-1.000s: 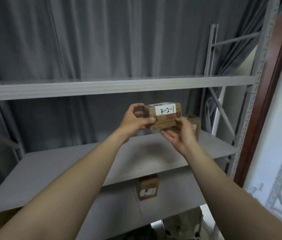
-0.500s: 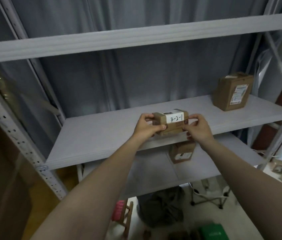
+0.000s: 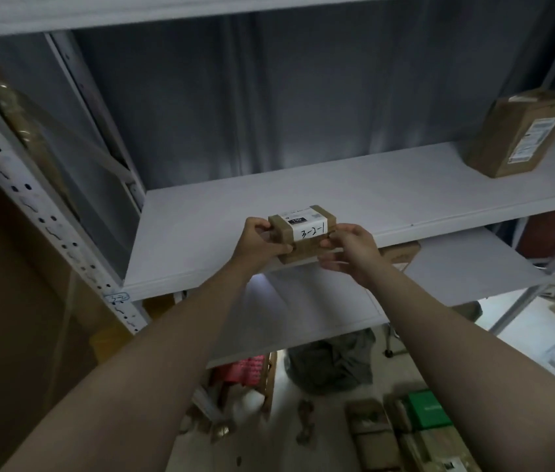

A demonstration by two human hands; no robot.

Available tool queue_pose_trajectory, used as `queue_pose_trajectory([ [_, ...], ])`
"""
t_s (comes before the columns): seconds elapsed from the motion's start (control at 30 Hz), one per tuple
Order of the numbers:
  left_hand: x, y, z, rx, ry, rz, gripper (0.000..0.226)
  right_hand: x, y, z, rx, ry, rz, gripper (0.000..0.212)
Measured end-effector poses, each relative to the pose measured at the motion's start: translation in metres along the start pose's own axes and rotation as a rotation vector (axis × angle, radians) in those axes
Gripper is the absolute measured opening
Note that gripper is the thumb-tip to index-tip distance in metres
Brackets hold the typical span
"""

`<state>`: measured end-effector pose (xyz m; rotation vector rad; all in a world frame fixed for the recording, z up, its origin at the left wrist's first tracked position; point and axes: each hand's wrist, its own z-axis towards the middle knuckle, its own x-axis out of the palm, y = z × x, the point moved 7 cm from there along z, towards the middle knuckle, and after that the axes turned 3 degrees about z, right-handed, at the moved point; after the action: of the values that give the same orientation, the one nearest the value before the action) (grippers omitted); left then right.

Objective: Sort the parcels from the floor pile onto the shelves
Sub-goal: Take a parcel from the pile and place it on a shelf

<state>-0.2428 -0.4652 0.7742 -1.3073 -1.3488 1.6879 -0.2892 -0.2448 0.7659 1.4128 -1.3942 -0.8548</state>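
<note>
A small brown parcel [image 3: 303, 233] with a white label reading "3-2-1" is at the front edge of the grey shelf board [image 3: 354, 199]. My left hand [image 3: 259, 241] grips its left end and my right hand [image 3: 351, 250] pinches its right end. The parcel's underside is hidden, so whether it rests on the board is unclear. A larger brown parcel [image 3: 521, 134] with a shipping label stands at the right end of the same shelf.
A lower shelf board [image 3: 320, 308] holds another small parcel [image 3: 400, 255], mostly hidden behind my right hand. A perforated upright post [image 3: 41, 212] rises at the left. On the floor lie a dark bag [image 3: 334, 366], a green box [image 3: 429, 410] and several brown parcels [image 3: 371, 434].
The view has tilted down and to the left. Both hands have carried the labelled parcel lower, onto the front edge of the middle shelf, with its label now tipped upward.
</note>
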Motion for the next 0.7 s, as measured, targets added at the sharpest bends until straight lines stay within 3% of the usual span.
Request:
queue_pose_trajectory([
  [0.23,-0.011,0.037,0.010,-0.035,0.152,0.080,0.081,0.023,-0.028,-0.003,0.057,-0.023,0.063,0.027],
  [0.43,-0.018,0.041,0.003,-0.036,0.147,0.089,0.091,0.034,-0.036,-0.006,0.027,-0.050,0.078,0.033],
  [0.7,-0.106,0.066,0.007,-0.106,-0.175,0.106,0.050,0.118,-0.045,-0.006,0.087,0.172,-0.003,0.027],
])
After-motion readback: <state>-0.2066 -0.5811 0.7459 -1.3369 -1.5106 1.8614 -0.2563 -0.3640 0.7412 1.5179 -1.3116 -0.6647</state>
